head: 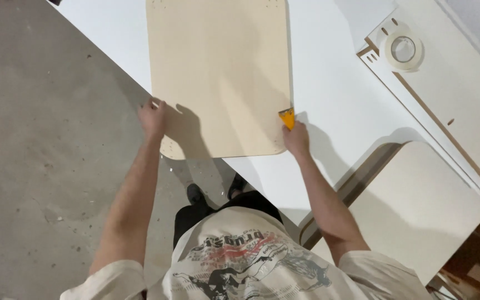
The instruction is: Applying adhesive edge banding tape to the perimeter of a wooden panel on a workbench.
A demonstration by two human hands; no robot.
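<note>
Both arms extended; left hand flat, right hand clenched.

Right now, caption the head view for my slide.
Left hand steadies pale rounded-corner wooden panel; right hand holds small orange scraper at its edge.

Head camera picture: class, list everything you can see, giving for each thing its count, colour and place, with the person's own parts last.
Wooden panel: one, pale tan, flat on the table, near corner past the edge.
Scraper: one, orange, at the panel's right edge.
Table: one, white, upper middle.
Tape roll: one, whitish, top right.
Boards: several, cream, right side.
Floor: grey concrete, left.
Shoes: two, black, below the table edge.
Left hand: on the panel's left edge.
Right hand: holding the scraper.
</note>
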